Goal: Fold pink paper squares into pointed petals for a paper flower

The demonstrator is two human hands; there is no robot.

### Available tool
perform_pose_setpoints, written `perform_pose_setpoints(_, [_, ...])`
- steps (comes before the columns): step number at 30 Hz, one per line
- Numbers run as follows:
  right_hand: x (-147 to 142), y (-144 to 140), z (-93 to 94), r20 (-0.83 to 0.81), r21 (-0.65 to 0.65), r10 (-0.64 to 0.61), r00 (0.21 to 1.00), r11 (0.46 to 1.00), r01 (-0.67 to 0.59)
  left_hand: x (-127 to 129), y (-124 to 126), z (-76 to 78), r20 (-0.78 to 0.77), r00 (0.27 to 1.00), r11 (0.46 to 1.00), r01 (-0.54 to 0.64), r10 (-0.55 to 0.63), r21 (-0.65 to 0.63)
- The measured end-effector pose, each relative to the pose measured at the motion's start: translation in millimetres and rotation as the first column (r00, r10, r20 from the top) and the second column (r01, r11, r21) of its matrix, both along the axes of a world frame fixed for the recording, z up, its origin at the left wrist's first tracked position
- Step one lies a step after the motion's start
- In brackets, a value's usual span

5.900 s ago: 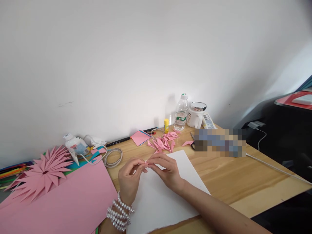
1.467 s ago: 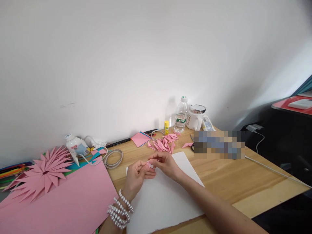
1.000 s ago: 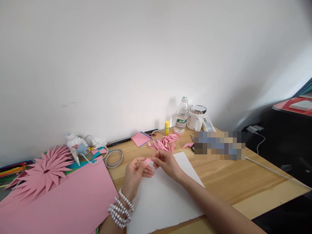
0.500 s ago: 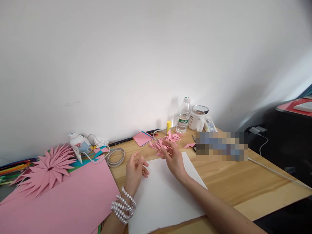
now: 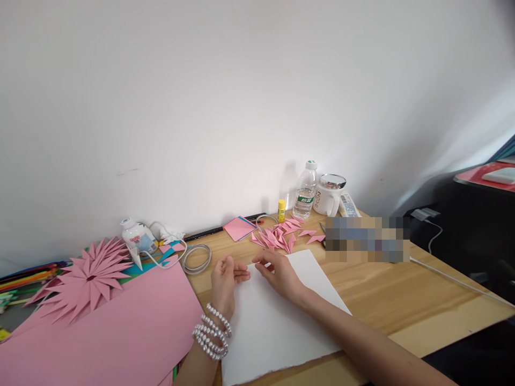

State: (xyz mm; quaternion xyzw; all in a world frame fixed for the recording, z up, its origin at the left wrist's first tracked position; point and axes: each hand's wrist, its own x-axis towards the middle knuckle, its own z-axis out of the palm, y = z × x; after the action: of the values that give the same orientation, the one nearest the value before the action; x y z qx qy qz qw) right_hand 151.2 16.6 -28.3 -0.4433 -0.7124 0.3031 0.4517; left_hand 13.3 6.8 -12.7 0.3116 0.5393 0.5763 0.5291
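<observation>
My left hand (image 5: 226, 281), with strands of silver beads on its wrist, is over the left edge of a white sheet (image 5: 285, 321). Its fingers stretch to the right and hold nothing I can see. Close by, my right hand (image 5: 279, 274) is above the far part of the sheet, thumb and forefinger bent together. Anything between those fingertips is too small to make out. Behind the sheet lies a pile of small folded pink paper pieces (image 5: 276, 236), with two single pieces to its right.
Pink paper (image 5: 108, 332) and a large folded pink paper rosette (image 5: 98, 268) lie left. Along the wall are a white bottle (image 5: 139, 236), coiled cable (image 5: 196, 259), square papers (image 5: 238, 228), glue stick (image 5: 281, 211), water bottle (image 5: 306, 193) and mug (image 5: 326, 197). A blurred patch covers something at right.
My right hand has drawn back from the pink pieces, down and left toward my left hand, and its fingers have closed together. My left hand stays near the sheet's left edge.
</observation>
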Motion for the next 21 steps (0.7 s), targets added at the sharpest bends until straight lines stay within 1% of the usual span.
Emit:
perform_pose_setpoints(3, [-1, -6, 6.1, 0.12, 0.023, 0.044, 0.992, 0.999, -0.047, 3, 0, -1.9, -0.009, 1.0, 0.997, 0.012, -0.012, -0.074])
perform_pose_setpoints(5, [0, -6, 11.8, 0.256, 0.012, 0.062, 0.965, 0.998, -0.067, 5, 0, -2.6, -0.031, 0.999, 0.996, 0.01, -0.013, -0.084])
perform_pose_setpoints(6, [0, -4, 14.8, 0.343, 0.0, 0.067, 0.937, 0.997, -0.072, 5, 0, -2.8, -0.04, 0.999, 0.996, 0.01, -0.013, -0.084])
perform_pose_setpoints(7, [-1, 0, 17.8, 0.441, -0.013, 0.082, 0.894, 0.996, -0.085, 6, 0, -3.2, -0.046, 0.999, 0.997, 0.01, -0.014, -0.079])
perform_pose_setpoints(9, [-5, 12, 23.3, 0.621, -0.009, 0.088, 0.779, 0.994, -0.105, 5, 0, -3.9, -0.054, 0.998, 0.997, 0.011, -0.015, -0.073])
perform_pose_setpoints(11, [-14, 28, 27.2, 0.756, 0.053, 0.048, 0.653, 0.989, -0.135, 5, 1, -4.6, -0.056, 0.998, 0.997, 0.005, -0.01, -0.077])
perform_pose_setpoints(12, [-20, 37, 28.2, 0.807, 0.108, 0.002, 0.59, 0.983, -0.151, 5, 1, -4.8, -0.054, 0.999, 0.997, -0.001, -0.004, -0.082])
perform_pose_setpoints(14, [-34, 54, 28.1, 0.876, 0.202, -0.073, 0.476, 0.953, -0.225, 5, 2, -4.9, -0.044, 0.999, 0.995, -0.016, 0.012, -0.095])
perform_pose_setpoints(15, [-41, 61, 27.1, 0.885, 0.209, -0.082, 0.458, 0.95, -0.233, 5, 2, -4.7, -0.038, 0.999, 0.995, -0.022, 0.018, -0.098])
perform_pose_setpoints(18, [-59, 77, 21.2, 0.89, 0.228, -0.108, 0.442, 0.947, -0.227, 6, 2, -3.5, -0.025, 0.999, 0.994, -0.027, 0.025, -0.104])
perform_pose_setpoints(21, [-67, 86, 14.0, 0.894, 0.226, -0.095, 0.437, 0.94, -0.257, 7, 2, -3.2, -0.015, 0.999, 0.993, -0.033, 0.032, -0.117])
